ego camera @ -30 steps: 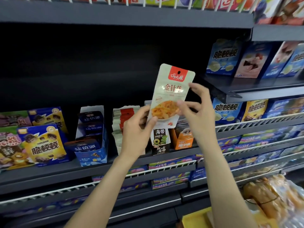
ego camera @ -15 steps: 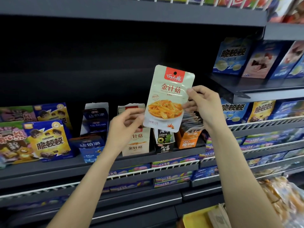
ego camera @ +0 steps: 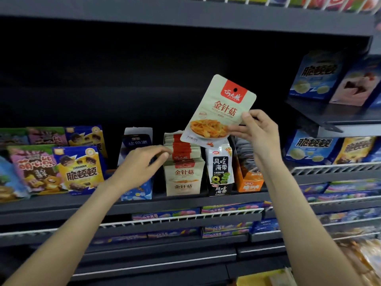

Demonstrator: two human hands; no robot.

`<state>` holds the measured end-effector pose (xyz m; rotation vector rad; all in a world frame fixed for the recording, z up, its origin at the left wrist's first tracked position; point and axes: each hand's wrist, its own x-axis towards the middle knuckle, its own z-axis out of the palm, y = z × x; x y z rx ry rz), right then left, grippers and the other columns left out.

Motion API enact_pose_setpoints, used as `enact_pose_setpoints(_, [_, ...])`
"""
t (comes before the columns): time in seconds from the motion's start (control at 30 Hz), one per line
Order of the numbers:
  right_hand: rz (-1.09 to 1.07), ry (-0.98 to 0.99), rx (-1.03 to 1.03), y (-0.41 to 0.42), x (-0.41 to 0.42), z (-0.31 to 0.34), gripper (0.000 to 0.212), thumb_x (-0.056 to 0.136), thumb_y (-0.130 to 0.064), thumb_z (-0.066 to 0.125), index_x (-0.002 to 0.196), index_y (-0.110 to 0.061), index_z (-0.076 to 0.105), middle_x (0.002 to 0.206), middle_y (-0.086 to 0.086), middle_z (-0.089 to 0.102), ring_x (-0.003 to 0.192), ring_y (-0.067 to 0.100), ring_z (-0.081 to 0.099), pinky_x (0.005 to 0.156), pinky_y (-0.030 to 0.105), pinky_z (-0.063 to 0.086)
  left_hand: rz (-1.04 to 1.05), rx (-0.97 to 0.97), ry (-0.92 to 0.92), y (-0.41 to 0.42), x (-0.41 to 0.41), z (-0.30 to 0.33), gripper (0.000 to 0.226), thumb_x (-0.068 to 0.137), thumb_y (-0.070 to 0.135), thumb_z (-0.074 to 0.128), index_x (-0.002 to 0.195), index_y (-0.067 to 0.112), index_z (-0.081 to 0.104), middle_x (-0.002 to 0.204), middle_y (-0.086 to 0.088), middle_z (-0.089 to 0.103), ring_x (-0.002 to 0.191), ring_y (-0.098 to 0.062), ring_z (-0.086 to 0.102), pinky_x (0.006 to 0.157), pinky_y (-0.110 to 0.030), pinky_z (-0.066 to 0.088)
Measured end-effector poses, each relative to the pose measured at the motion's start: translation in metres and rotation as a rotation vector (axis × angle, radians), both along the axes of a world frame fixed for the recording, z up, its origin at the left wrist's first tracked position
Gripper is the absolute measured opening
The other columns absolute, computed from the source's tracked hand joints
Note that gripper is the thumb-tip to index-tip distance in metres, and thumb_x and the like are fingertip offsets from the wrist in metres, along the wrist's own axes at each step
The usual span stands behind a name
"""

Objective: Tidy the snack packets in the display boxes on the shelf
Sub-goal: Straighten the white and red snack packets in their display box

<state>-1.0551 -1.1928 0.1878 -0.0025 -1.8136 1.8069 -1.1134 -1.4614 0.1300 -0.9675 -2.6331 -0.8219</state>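
My right hand (ego camera: pixel 257 133) pinches the right edge of a beige mushroom snack packet (ego camera: pixel 218 112) with a red label, held tilted above the shelf. Below it stands a beige display box (ego camera: pixel 183 182) filled with a row of the same packets (ego camera: pixel 182 149). My left hand (ego camera: pixel 142 164) reaches toward the left side of that row, its fingertips at the packet tops; contact is unclear. A black kelp display box (ego camera: pixel 220 176) and an orange display box (ego camera: pixel 249 180) stand just to the right.
A blue display box (ego camera: pixel 137 141) sits behind my left hand. Yellow and pink cookie bags (ego camera: pixel 80 168) fill the shelf's left end. Blue snack boxes (ego camera: pixel 315 75) occupy the right shelves. Candy rows sit behind white wire rails (ego camera: pixel 185 218) on the lower shelves.
My left hand let go of the packet's lower left corner and dropped to the row of packets in the beige box. My right hand alone now holds the packet, tilted more to the right.
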Motion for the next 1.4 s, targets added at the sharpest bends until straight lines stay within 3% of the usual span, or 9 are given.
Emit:
enact_pose_setpoints(0.1, [0.05, -0.034, -0.082, -0.01, -0.01, -0.011, 0.019, 0.1, -0.018, 0.049, 0.106, -0.001, 0.056, 0.097, 0.005, 0.071, 0.079, 0.015, 0.072, 0.066, 0.021, 0.055, -0.002, -0.066, -0.144, 0.005, -0.02, 0.009, 0.031, 0.102, 0.032, 0.038, 0.107, 0.019, 0.066, 0.099, 0.004, 0.07, 0.09, -0.012, 0.064, 0.082, -0.036, 0.051])
enact_pose_setpoints(0.23, [0.138, -0.083, -0.164, -0.021, -0.024, -0.035, 0.015, 0.1, -0.015, 0.047, 0.102, -0.003, 0.056, 0.092, 0.005, 0.072, 0.08, 0.015, 0.072, 0.067, 0.021, 0.055, -0.022, -0.066, -0.267, 0.009, -0.043, 0.018, 0.025, 0.101, 0.016, 0.042, 0.117, 0.024, 0.059, 0.099, 0.015, 0.062, 0.084, 0.011, 0.055, 0.073, -0.004, 0.041])
enact_pose_setpoints(0.3, [0.155, -0.11, -0.114, -0.023, -0.033, -0.05, 0.012, 0.1, -0.014, 0.047, 0.099, -0.005, 0.055, 0.098, 0.012, 0.071, 0.081, 0.016, 0.072, 0.069, 0.022, 0.056, -0.04, -0.078, -0.284, 0.008, -0.053, 0.02, 0.029, 0.098, 0.009, 0.047, 0.12, 0.024, 0.058, 0.105, 0.014, 0.06, 0.091, 0.008, 0.055, 0.076, -0.006, 0.041])
enact_pose_setpoints(0.4, [0.151, -0.17, 0.125, -0.022, -0.043, -0.07, 0.008, 0.099, -0.012, 0.049, 0.098, -0.007, 0.055, 0.098, 0.013, 0.07, 0.079, 0.013, 0.072, 0.07, 0.021, 0.057, -0.102, -0.006, -0.399, 0.004, -0.06, 0.018, 0.037, 0.091, -0.003, 0.056, 0.114, 0.026, 0.057, 0.1, 0.016, 0.064, 0.093, 0.01, 0.061, 0.087, -0.014, 0.048])
enact_pose_setpoints(0.5, [0.125, -0.187, 0.486, -0.023, -0.051, -0.082, 0.006, 0.094, -0.01, 0.058, 0.089, -0.008, 0.061, 0.088, 0.003, 0.066, 0.07, 0.0, 0.067, 0.068, 0.015, 0.054, -0.144, 0.06, -0.433, 0.001, -0.06, 0.016, 0.04, 0.086, 0.003, 0.066, 0.109, 0.035, 0.054, 0.101, 0.02, 0.062, 0.091, 0.016, 0.059, 0.078, -0.007, 0.047])
enact_pose_setpoints(0.6, [0.029, -0.147, 0.904, -0.02, -0.063, -0.094, 0.007, 0.085, -0.013, 0.071, 0.086, -0.006, 0.072, 0.09, -0.005, 0.054, 0.067, 0.005, 0.054, 0.067, 0.02, 0.048, -0.154, 0.107, -0.391, 0.001, -0.061, 0.014, 0.035, 0.085, 0.017, 0.07, 0.108, 0.039, 0.056, 0.107, 0.022, 0.062, 0.098, 0.015, 0.058, 0.081, -0.005, 0.045])
enact_pose_setpoints(0.77, [-0.009, -0.165, 1.23, -0.017, -0.067, -0.103, 0.007, 0.085, -0.014, 0.069, 0.091, -0.012, 0.072, 0.1, -0.002, 0.046, 0.073, 0.012, 0.045, 0.06, 0.029, 0.037, -0.123, 0.136, -0.332, 0.003, -0.065, 0.007, 0.02, 0.084, 0.018, 0.071, 0.1, 0.027, 0.063, 0.103, 0.014, 0.068, 0.097, 0.005, 0.063, 0.088, -0.015, 0.049])
enact_pose_setpoints(1.1, [0.029, -0.074, 0.824, -0.008, -0.039, -0.078, 0.007, 0.09, -0.022, 0.066, 0.097, -0.022, 0.066, 0.084, -0.014, 0.063, 0.074, 0.005, 0.058, 0.066, 0.015, 0.046, -0.088, -0.069, 0.078, 0.009, -0.067, 0.002, 0.02, 0.083, 0.012, 0.071, 0.097, 0.019, 0.058, 0.095, 0.006, 0.066, 0.086, -0.008, 0.065, 0.074, -0.031, 0.057])
enact_pose_setpoints(1.4, [0.298, -0.189, 0.936, 0.003, -0.045, -0.07, 0.019, 0.092, -0.016, 0.063, 0.109, -0.023, 0.066, 0.092, -0.013, 0.062, 0.08, 0.003, 0.058, 0.071, 0.01, 0.044, -0.073, -0.19, 0.095, 0.012, -0.068, 0.0, 0.015, 0.09, 0.014, 0.062, 0.1, 0.019, 0.073, 0.109, 0.006, 0.059, 0.093, -0.011, 0.059, 0.077, -0.027, 0.049])
